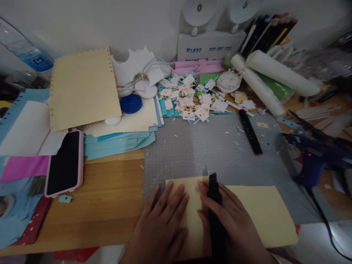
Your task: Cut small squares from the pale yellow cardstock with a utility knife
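My left hand [165, 220] lies flat with its fingers spread, pressing on a cream paper piece [192, 216] at the front edge of the grey cutting mat [176, 157]. On the right side of that paper, my right hand [233, 216] is closed around a long black utility knife [216, 209], its slanted tip pointing away from me. Some of the fingertips rest on the paper. Another cream paper section [264, 212] extends right from beneath the right hand; whether the two are joined is hidden.
A pile of small paper cutouts [189, 95] with drawn faces lies behind the mat. A black marker [250, 132] rests on the mat. To the right is a blue glue gun [310, 157]; left are a phone [64, 163] and stacked paper [85, 88].
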A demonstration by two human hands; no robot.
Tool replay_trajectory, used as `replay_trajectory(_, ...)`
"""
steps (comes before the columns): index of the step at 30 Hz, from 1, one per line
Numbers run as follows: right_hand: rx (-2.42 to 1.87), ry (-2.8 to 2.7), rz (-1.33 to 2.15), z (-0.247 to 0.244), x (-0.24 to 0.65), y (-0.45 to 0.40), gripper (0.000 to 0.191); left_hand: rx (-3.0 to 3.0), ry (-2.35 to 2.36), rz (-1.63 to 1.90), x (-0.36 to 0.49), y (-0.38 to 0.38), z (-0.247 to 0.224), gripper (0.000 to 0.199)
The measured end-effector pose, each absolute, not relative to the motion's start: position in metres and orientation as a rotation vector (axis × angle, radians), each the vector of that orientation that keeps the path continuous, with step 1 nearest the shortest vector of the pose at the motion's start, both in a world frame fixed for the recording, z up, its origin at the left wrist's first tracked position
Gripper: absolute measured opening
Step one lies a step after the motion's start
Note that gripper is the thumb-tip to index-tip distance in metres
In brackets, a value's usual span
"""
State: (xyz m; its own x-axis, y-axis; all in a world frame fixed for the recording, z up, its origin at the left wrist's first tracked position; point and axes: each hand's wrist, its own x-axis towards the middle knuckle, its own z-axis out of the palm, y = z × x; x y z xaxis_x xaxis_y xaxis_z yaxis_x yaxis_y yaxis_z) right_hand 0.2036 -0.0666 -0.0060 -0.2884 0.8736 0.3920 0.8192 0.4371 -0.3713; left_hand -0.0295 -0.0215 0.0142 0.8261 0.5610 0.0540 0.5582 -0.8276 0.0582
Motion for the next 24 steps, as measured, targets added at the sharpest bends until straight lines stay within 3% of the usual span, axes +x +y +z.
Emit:
replay_trajectory(14, -1.487, -2.109, 0.102, -0.0055, 0.1973, -0.0686, 0.028, 2.977, 0.866, 0.058, -0.0277, -0.0179, 0.0203, 0.065)
replay_trajectory(24, -1.460, -2.138, 0.101, -0.0076, 0.2000, -0.0712, 0.031, 2.972, 0.889, 0.101, -0.0270, -0.0166, 0.0197, 0.077)
